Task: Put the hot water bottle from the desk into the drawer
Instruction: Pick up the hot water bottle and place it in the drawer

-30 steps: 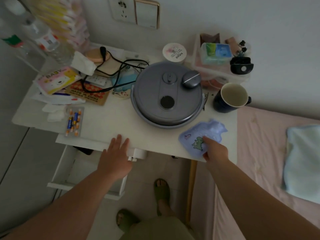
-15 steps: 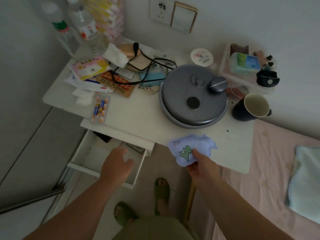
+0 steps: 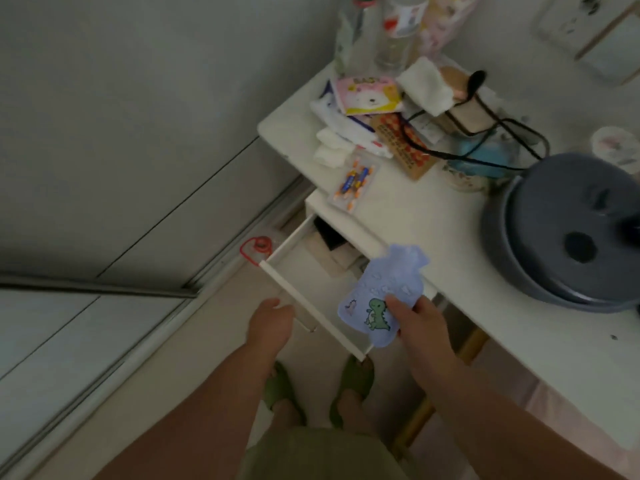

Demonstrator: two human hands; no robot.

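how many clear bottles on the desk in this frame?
2, both at the desk's far left corner against the wall: one with a green label, one with a red-and-white label just right of it. The frame crops their tops; more may be hidden.

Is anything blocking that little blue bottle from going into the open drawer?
Nothing visible does. The right hand holds the hot water bottle right above the open drawer, whose front part looks bare; dark items sit only at its back.

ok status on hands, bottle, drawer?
Right hand pinching hot water bottle over open drawer. Left hand at drawer front, grip unclear. Bottle not yet released. Dark item in drawer's back corner; front space free.
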